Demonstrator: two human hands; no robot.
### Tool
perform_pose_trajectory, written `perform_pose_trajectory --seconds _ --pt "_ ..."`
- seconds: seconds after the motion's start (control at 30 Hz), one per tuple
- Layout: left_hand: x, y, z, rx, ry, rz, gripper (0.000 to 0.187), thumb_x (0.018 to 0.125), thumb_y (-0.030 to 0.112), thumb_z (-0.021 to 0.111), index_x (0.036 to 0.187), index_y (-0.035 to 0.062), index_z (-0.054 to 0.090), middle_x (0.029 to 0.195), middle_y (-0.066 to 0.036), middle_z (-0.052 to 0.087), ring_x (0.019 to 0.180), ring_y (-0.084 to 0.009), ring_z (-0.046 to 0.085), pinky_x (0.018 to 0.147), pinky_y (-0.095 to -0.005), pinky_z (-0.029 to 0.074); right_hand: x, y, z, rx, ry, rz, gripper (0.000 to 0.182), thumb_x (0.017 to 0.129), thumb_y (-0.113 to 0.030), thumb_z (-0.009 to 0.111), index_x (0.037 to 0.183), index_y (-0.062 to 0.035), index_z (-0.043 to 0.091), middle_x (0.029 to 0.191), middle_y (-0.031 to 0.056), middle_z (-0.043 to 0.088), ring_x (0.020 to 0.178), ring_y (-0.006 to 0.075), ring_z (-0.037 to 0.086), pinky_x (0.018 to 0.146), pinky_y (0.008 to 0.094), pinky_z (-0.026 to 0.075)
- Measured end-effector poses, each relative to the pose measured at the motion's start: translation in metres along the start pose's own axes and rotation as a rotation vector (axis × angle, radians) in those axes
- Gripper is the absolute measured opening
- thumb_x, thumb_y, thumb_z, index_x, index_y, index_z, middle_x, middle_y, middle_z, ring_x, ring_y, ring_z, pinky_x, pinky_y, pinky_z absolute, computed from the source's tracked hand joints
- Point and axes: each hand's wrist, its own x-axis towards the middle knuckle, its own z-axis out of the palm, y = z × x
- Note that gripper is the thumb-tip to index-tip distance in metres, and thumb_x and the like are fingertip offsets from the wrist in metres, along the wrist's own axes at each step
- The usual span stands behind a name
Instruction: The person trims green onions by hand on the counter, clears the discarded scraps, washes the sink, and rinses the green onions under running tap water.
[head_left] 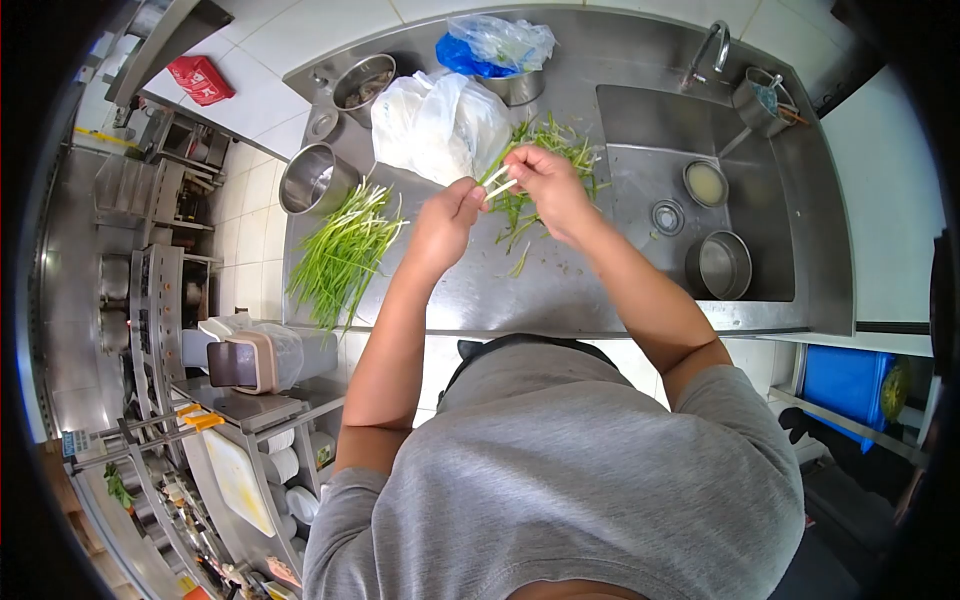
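Note:
Over the steel counter (pixel 470 290), both hands meet around a few green onions (pixel 498 178) whose white stems show between the fingers. My left hand (pixel 455 215) pinches their lower ends. My right hand (pixel 550 190) has its thumb and fingers closed on the same stems from the other side. Below and behind the right hand lies a loose heap of green leaves and trimmings (pixel 560 140). A larger bunch of green onions (pixel 345 250) rests at the counter's left, white ends pointing away from me.
A white plastic bag (pixel 435 125) stands behind my hands. Metal pots (pixel 318 180) line the left side, one holding dark food (pixel 365 88). To the right is a sink (pixel 640 180) with a faucet (pixel 710 55), a bowl of cloudy liquid (pixel 706 184) and a pot (pixel 722 266).

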Motion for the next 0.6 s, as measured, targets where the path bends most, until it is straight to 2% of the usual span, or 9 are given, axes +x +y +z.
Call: perform_pose_trajectory --seconds 0.1,0.2,0.23,0.33,0.37,0.47,0.5,0.57,0.6 --pt "0.001 -0.019 -0.005 -0.039 -0.003 -0.085 0.028 0.095 0.024 0.046 0.083 0.0022 0.058 0.058 -0.005 0.047 0.055 -0.0155 0.045 0.055 -0.0315 0.038 0.015 0.001 -0.023 0.519 -0.096 -0.105 0.004 0.086 -0.004 0.058 0.089 -0.0013 0.059 0.085 0.0015 0.056 0.074 0.0092 0.049 0.071 0.0247 0.042" --pt "0.001 -0.030 -0.010 -0.408 0.016 -0.204 0.023 0.097 0.020 0.042 0.090 0.0035 0.057 0.061 0.001 0.045 0.058 -0.0118 0.044 0.056 -0.0292 0.038 0.027 -0.009 -0.041 -0.123 0.183 -0.068 0.015 0.085 -0.006 0.060 0.099 -0.0021 0.062 0.086 0.0043 0.061 0.075 0.0158 0.054 0.074 0.0272 0.044" --pt "0.003 -0.030 -0.009 -0.466 0.038 -0.151 0.021 0.098 0.018 0.041 0.093 0.0034 0.056 0.064 0.001 0.047 0.060 -0.0118 0.045 0.058 -0.0290 0.039 0.035 0.001 -0.057 -0.720 0.095 -0.199 0.029 0.084 -0.013 0.062 0.112 -0.0019 0.060 0.092 0.0085 0.063 0.083 0.0196 0.058 0.079 0.0275 0.046" --pt "0.015 -0.024 -0.007 -0.613 0.120 -0.025 0.017 0.098 0.015 0.039 0.100 0.0031 0.052 0.072 -0.002 0.055 0.068 -0.0119 0.051 0.067 -0.0280 0.042 0.036 0.029 -0.059 -1.347 0.249 -0.548 0.040 0.083 -0.019 0.064 0.119 -0.0026 0.057 0.098 0.0120 0.064 0.091 0.0231 0.060 0.084 0.0272 0.046" --pt "0.018 -0.021 -0.005 -0.645 0.155 -0.010 0.016 0.098 0.014 0.039 0.102 0.0031 0.050 0.077 -0.004 0.058 0.071 -0.0118 0.052 0.070 -0.0274 0.042 0.035 0.033 -0.056 -1.209 0.166 -0.436 0.046 0.084 -0.024 0.065 0.124 -0.0042 0.055 0.102 0.0124 0.065 0.094 0.0220 0.062 0.086 0.0267 0.046" --pt "0.025 -0.009 0.003 -0.645 0.251 0.097 0.013 0.098 0.014 0.041 0.103 0.0040 0.049 0.092 -0.010 0.065 0.082 -0.0123 0.055 0.080 -0.0266 0.041 0.021 0.018 -0.007 -0.485 -0.044 -0.093 0.036 0.088 -0.024 0.060 0.117 -0.0036 0.058 0.097 0.0097 0.066 0.090 0.0177 0.061 0.083 0.0270 0.046" --pt "0.027 -0.005 0.006 -0.628 0.277 0.147 0.013 0.098 0.014 0.042 0.103 0.0044 0.048 0.098 -0.012 0.066 0.086 -0.0125 0.056 0.083 -0.0264 0.041 0.018 0.024 0.005 -0.398 -0.120 -0.059 0.032 0.089 -0.024 0.058 0.114 -0.0036 0.059 0.092 0.0078 0.065 0.086 0.0157 0.060 0.079 0.0268 0.046" --pt "0.028 0.001 0.006 -0.658 0.273 0.124 0.012 0.097 0.015 0.043 0.103 0.0054 0.049 0.104 -0.013 0.066 0.091 -0.0128 0.055 0.088 -0.0267 0.038 0.014 0.034 0.022 -0.224 -0.267 -0.003 0.026 0.092 -0.022 0.054 0.109 -0.0036 0.061 0.083 0.0042 0.064 0.077 0.0118 0.058 0.073 0.0262 0.047" --pt "0.029 0.003 0.006 -0.673 0.277 0.114 0.012 0.097 0.015 0.044 0.103 0.0059 0.049 0.106 -0.014 0.066 0.094 -0.0129 0.054 0.090 -0.0268 0.037 0.008 0.029 0.023 -0.287 -0.234 0.012 0.024 0.092 -0.021 0.054 0.106 -0.0035 0.061 0.079 0.0030 0.061 0.073 0.0108 0.056 0.070 0.0260 0.046"
